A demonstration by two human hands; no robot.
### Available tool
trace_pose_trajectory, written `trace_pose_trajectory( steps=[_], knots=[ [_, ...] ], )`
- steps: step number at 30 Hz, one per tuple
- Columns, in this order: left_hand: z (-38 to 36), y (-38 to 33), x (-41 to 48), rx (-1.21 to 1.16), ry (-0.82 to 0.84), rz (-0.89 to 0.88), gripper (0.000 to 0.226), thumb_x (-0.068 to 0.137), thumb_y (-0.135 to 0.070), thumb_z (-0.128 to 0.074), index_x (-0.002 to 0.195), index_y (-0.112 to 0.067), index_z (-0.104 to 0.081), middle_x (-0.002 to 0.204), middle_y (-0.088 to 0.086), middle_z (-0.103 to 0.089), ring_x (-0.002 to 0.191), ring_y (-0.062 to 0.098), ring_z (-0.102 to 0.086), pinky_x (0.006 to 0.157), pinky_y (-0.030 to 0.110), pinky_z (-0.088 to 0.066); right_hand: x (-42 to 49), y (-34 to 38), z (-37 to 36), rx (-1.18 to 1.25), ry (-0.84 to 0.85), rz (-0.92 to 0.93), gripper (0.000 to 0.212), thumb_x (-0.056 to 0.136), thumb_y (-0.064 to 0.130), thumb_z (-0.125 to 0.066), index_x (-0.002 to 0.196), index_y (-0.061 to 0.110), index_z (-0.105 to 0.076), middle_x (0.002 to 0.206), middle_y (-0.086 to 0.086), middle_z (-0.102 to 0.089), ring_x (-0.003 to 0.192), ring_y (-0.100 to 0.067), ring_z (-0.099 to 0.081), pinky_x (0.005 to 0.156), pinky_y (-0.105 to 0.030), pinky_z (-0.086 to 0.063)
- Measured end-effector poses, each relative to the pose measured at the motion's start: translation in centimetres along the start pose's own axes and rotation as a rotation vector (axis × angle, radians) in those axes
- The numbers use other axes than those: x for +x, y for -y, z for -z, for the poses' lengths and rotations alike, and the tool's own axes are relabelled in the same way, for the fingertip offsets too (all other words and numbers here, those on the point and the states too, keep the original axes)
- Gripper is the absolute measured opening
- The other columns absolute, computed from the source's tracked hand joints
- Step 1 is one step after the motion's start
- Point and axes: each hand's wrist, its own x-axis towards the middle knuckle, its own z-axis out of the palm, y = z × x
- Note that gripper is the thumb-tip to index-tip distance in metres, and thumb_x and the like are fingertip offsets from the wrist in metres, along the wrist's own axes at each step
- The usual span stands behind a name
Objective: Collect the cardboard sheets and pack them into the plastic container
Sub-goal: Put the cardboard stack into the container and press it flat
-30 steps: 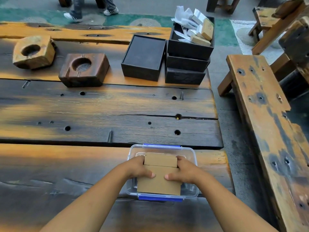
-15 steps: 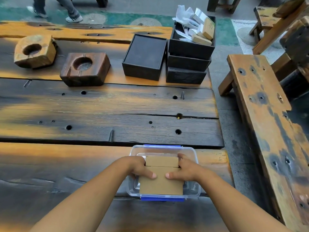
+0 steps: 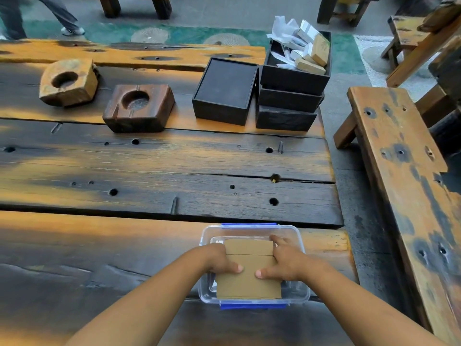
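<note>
A clear plastic container (image 3: 296, 234) with blue clips stands at the near right of the wooden table. A stack of brown cardboard sheets (image 3: 248, 283) sits inside it, its near end raised over the container's front rim. My left hand (image 3: 219, 260) grips the stack's left edge, thumb on top. My right hand (image 3: 284, 262) grips the right edge, thumb on top and a finger reaching toward the far corner. The container's bottom is mostly hidden by the sheets.
Two wooden blocks with round hollows (image 3: 68, 82) (image 3: 138, 107) lie far left. A black box (image 3: 225, 92) and a stack of black boxes (image 3: 290, 96) holding paper and small cartons stand at the back. A wooden bench (image 3: 409, 186) runs along the right. A person's legs (image 3: 15, 13) pass behind.
Both hands stay on the stack in the container with hardly any shift. The person in the background has walked further left.
</note>
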Motion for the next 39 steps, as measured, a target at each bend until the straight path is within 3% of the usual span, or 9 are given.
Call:
trace_pose_trajectory(
  steps=[6, 10, 14, 18, 23, 26, 30, 35, 39],
  knots=[
    [-1.0, 0.3, 0.0, -0.066, -0.213, 0.006, 0.07, 0.074, -0.053, -0.077, 0.127, -0.012, -0.056, 0.124, 0.005, -0.065, 0.109, 0.023, -0.063, 0.083, 0.029, -0.048, -0.7, 1.3, -0.7, 0.152, -0.149, -0.066, 0.084, 0.073, 0.052, -0.077, 0.135, 0.004, -0.05, 0.143, -0.009, -0.037, 0.124, -0.022, -0.049, 0.106, -0.032, -0.041],
    [-0.6, 0.9, 0.1, -0.114, -0.141, 0.004, 0.073, 0.072, -0.049, -0.081, 0.129, -0.012, -0.055, 0.126, 0.003, -0.064, 0.099, 0.019, -0.06, 0.084, 0.028, -0.048, -1.3, 2.0, -1.4, 0.154, -0.167, -0.056, 0.078, 0.076, 0.055, -0.072, 0.132, 0.003, -0.055, 0.147, -0.014, -0.035, 0.141, -0.027, -0.032, 0.114, -0.034, -0.032],
    [0.2, 0.8, -0.2, -0.089, -0.052, 0.008, 0.077, 0.072, -0.047, -0.083, 0.134, -0.011, -0.052, 0.131, 0.004, -0.062, 0.096, 0.018, -0.056, 0.084, 0.027, -0.044, -1.4, 1.8, -0.9, 0.125, -0.095, -0.045, 0.082, 0.08, 0.059, -0.066, 0.137, 0.002, -0.054, 0.164, -0.015, -0.007, 0.152, -0.028, -0.006, 0.12, -0.035, -0.02],
    [0.8, 1.1, -0.5, -0.118, -0.023, -0.08, 0.062, 0.078, -0.048, -0.078, 0.129, -0.017, -0.061, 0.13, 0.001, -0.064, 0.096, 0.013, -0.057, 0.084, 0.024, -0.042, -0.7, 1.7, -0.6, 0.075, -0.082, -0.062, 0.087, 0.078, 0.063, -0.065, 0.135, 0.0, -0.052, 0.165, -0.013, -0.006, 0.15, -0.026, -0.01, 0.119, -0.034, -0.023],
    [0.4, 0.9, -0.5, -0.036, -0.026, -0.008, 0.084, 0.074, -0.055, -0.077, 0.141, -0.013, -0.048, 0.141, 0.003, -0.055, 0.11, 0.019, -0.055, 0.091, 0.027, -0.04, -0.1, 2.0, -0.9, -0.004, 0.013, -0.114, 0.1, 0.072, 0.071, -0.064, 0.139, -0.001, -0.048, 0.164, -0.008, -0.007, 0.149, -0.028, -0.01, 0.118, -0.04, -0.025],
    [0.7, 0.7, -0.5, 0.029, 0.023, 0.005, 0.087, 0.074, -0.054, -0.078, 0.143, -0.013, -0.047, 0.145, 0.003, -0.052, 0.128, 0.024, -0.052, 0.106, 0.033, -0.041, 0.3, 1.9, -0.6, 0.038, 0.067, -0.14, 0.102, 0.07, 0.072, -0.066, 0.141, 0.001, -0.047, 0.159, -0.006, -0.018, 0.144, -0.026, -0.025, 0.115, -0.04, -0.032],
    [0.5, 0.4, -0.3, 0.102, -0.003, 0.045, 0.078, 0.077, -0.043, -0.08, 0.14, -0.01, -0.048, 0.141, 0.006, -0.054, 0.127, 0.027, -0.054, 0.102, 0.035, -0.042, 0.6, 2.3, -0.3, 0.058, 0.104, -0.204, 0.104, 0.069, 0.067, -0.072, 0.144, 0.004, -0.039, 0.152, -0.006, -0.03, 0.13, -0.025, -0.046, 0.109, -0.04, -0.04],
    [0.1, 0.0, 0.0, 0.137, 0.013, 0.079, 0.079, 0.078, -0.044, -0.079, 0.141, -0.008, -0.049, 0.142, 0.008, -0.055, 0.128, 0.029, -0.054, 0.11, 0.041, -0.042, 0.3, 2.3, -0.1, 0.045, 0.126, -0.189, 0.103, 0.071, 0.065, -0.073, 0.146, 0.003, -0.037, 0.154, -0.004, -0.025, 0.129, -0.026, -0.047, 0.108, -0.039, -0.04],
    [0.6, 0.5, -0.2, -0.038, 0.135, 0.073, 0.071, 0.081, -0.032, -0.079, 0.141, -0.008, -0.051, 0.142, 0.006, -0.055, 0.13, 0.028, -0.052, 0.114, 0.043, -0.038, -0.1, 2.1, -0.1, 0.063, 0.144, -0.147, 0.102, 0.073, 0.062, -0.073, 0.148, 0.004, -0.036, 0.162, 0.0, -0.01, 0.135, -0.024, -0.042, 0.111, -0.04, -0.037]
  ],
)
